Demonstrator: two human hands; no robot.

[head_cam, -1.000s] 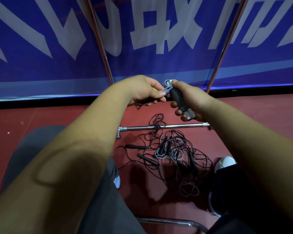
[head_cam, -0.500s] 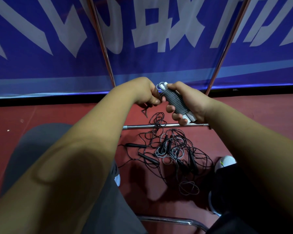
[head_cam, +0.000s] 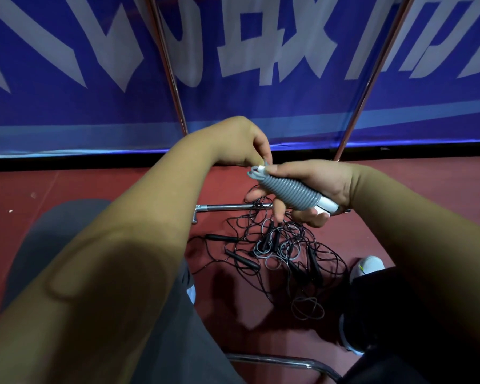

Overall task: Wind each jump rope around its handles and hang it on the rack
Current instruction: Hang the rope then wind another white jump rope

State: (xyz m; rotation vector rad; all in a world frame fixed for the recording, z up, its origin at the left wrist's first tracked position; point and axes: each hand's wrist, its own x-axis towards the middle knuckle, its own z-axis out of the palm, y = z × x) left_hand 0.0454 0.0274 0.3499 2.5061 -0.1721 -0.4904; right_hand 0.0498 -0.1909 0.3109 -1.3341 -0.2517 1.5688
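Tucking in the last of the cord looked to be the step in hand. The grey jump rope point(head_cam: 288, 192) sat just right of the frame's centre, held above the floor. Its cord was coiled in tight, even turns along the handles. What looked like two white handle ends showed at the bundle's lower right, and a small loop of cord stood up at its upper left end.

The right hand point(head_cam: 324, 185) was clamped round the bundle, thumb pressing on the top end and fingers curled beneath. The left hand point(head_cam: 240, 144) met it there, its fingertips pinching the loose cord. To finish well, the person would likely need to hold the thumb on the last turn so the coils did not spring apart. The end would then want drawing snug under a turn, with a loop left free for hanging. The cord looked smooth, thick and springy, so a slack tuck might unwind.

Below the hands, in the lower middle of the frame, a tangle of black ropes point(head_cam: 283, 253) with slim black handles lay unwound on the red floor point(head_cam: 94, 184). A metal rack point(head_cam: 164, 65) rose in two slanted poles against a blue banner point(head_cam: 67, 112), its low crossbar just behind the tangle. A white shoe point(head_cam: 367, 266) showed at the lower right.
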